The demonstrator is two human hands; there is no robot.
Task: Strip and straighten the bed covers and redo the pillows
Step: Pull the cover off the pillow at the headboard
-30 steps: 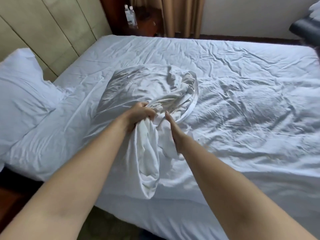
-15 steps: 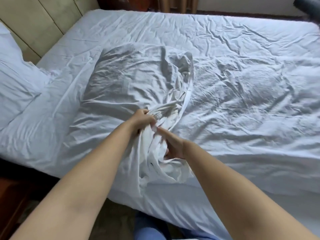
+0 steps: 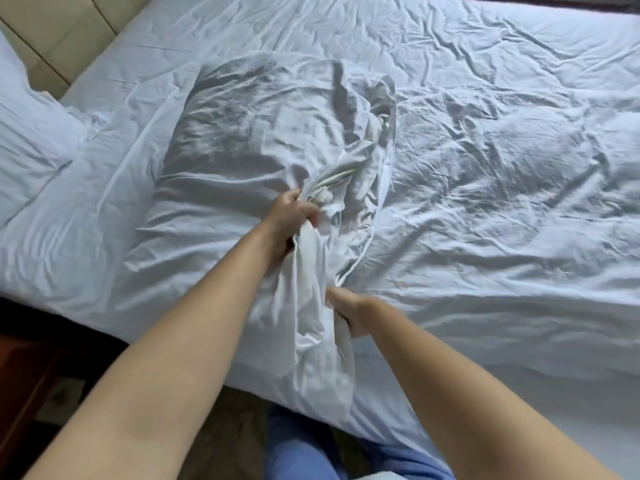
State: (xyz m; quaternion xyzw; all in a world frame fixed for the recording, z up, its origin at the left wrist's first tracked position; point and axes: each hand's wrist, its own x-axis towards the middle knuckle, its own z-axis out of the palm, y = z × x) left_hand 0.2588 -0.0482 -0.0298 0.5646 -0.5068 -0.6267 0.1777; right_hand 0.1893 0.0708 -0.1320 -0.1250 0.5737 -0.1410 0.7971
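While the fingers of the left hand (image 3: 289,221) curl tight round a bunched neck of white cloth, the right hand (image 3: 346,313) grips the same twist of fabric lower down, nearer the bed's edge; its fingers wrap the cloth, though blur hides their exact lie. Both hands hold the pillowcase (image 3: 311,306), gathered into a rope between them, its loose end hanging over the mattress side toward the floor.

Beyond the left hand the pillowcase widens and lies over a pillow (image 3: 249,133), which rests flat on the bed sheet (image 3: 502,202). Case as container: the pillow's far part sits inside the fabric, grey-shadowed through the thin cloth; how much of the pillow is enclosed at the near end cannot be told. The case's hemmed opening (image 3: 384,181) runs as a folded band along the right side of the pillow, curving down toward the right hand.

Sheet is white, heavily creased, covering the whole mattress. A second pillow (image 3: 31,140) lies at the left edge of the bed, apart from the first. Beige padded headboard (image 3: 59,32) shows at upper left. Blue trouser legs (image 3: 304,448) and dark floor visible below the mattress edge.
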